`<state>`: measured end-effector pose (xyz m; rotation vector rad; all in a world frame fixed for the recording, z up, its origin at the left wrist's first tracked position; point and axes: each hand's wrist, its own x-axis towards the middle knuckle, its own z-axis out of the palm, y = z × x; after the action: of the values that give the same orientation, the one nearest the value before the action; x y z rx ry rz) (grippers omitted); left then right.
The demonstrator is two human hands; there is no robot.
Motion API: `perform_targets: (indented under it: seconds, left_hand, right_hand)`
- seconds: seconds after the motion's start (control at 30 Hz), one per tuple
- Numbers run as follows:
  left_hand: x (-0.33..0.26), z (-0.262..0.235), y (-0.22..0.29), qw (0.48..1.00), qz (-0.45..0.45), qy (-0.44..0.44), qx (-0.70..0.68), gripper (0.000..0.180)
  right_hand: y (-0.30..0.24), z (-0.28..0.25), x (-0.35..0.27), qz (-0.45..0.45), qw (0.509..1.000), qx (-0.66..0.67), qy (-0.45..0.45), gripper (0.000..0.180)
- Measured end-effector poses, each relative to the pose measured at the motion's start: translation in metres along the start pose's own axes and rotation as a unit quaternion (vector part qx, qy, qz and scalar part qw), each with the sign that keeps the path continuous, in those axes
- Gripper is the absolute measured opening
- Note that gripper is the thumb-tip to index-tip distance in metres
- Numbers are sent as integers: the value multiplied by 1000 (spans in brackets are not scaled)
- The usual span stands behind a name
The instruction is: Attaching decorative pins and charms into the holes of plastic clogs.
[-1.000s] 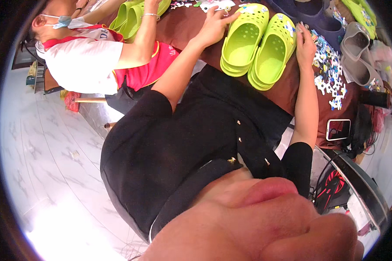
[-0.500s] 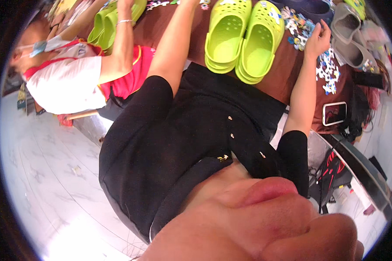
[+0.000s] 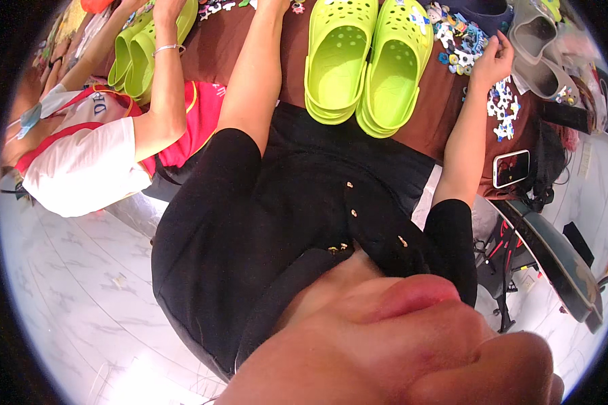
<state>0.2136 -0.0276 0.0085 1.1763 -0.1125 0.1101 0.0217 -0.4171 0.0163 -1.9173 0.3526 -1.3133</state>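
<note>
A pair of lime-green clogs stands on the brown-covered table in front of me, the left clog (image 3: 340, 71) beside the right clog (image 3: 395, 74). Their toes point away, and small charms sit on the right one's top. My right hand (image 3: 494, 61) rests beside a pile of colourful shoe charms (image 3: 459, 44), fingers loosely bent with the tips a little apart; nothing shows in them. White and blue charms (image 3: 503, 108) lie just below that wrist. My left forearm (image 3: 250, 74) reaches past the top edge, so its hand is cut off.
Grey clogs (image 3: 539, 74) and a dark blue clog (image 3: 483, 12) stand at the right. A phone (image 3: 511, 169) lies near the table's edge. At the left, a co-worker in a white shirt (image 3: 88, 162) reaches over another green pair (image 3: 142, 57). More charms (image 3: 216, 7) lie at the far edge.
The view has shifted slightly, so the clogs and table appear lower and further left. The co-worker's body has also shifted left in the picture. My right hand keeps its place by the charms.
</note>
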Motion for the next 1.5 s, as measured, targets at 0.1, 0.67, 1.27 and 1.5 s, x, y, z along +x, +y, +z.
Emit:
perform_targets:
  seconds: [0.1, 0.67, 1.27, 1.5]
  left_hand:
    - [6, -4, -13, 996, 8, -37, -82, 29]
    - [2, -7, -32, 987, -51, -65, -139, 32]
    - [-43, 3, -1, 982, 5, 49, 184, 22]
    - [-52, 39, 11, 984, 52, -1, 170, 32]
  right_hand:
    - [1, 1, -1, 5, 999, 35, 5, 18]
    - [-2, -3, -3, 32, 996, 78, -21, 19]
    - [-33, 2, -22, -184, 901, -223, -324, 34]
    - [-39, -10, -15, -154, 879, -281, -352, 50]
